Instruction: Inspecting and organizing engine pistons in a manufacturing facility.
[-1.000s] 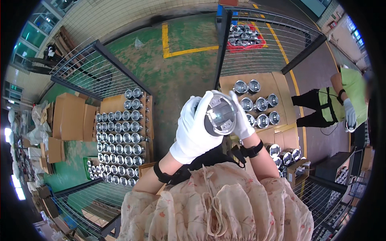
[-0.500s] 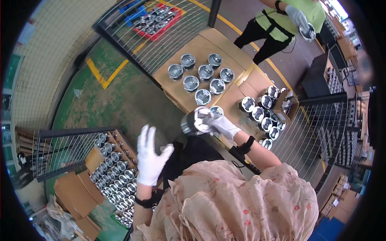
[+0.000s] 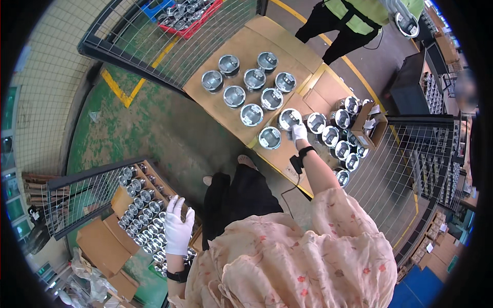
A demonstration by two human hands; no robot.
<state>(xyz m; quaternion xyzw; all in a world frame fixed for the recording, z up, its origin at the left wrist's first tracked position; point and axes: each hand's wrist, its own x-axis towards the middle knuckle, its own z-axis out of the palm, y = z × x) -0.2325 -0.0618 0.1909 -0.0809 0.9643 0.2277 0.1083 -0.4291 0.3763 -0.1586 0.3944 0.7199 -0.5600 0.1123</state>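
My right hand [image 3: 299,133], in a white glove, reaches to the cardboard-covered table and grips the near edge of a silver engine piston [image 3: 289,118]. That piston stands crown up on or just over the cardboard; I cannot tell whether it touches. Just left of it is another piston [image 3: 269,138], and a loose group of several pistons [image 3: 254,79] stands further back. My left hand [image 3: 178,228], also gloved in white, is held up with fingers apart and nothing in it. Beside it at lower left is a bin packed with rows of pistons [image 3: 146,215].
More pistons [image 3: 330,136] crowd the table's right side, by a small cardboard box [image 3: 371,126]. Wire mesh panels [image 3: 138,41] edge the work area. A person in a green vest [image 3: 354,15] stands beyond, holding a piston. A red crate [image 3: 192,23] of parts lies far left.
My right hand has carried the piston from near my body out to the right part of the table. My left hand has dropped lower and drawn back towards the bin.
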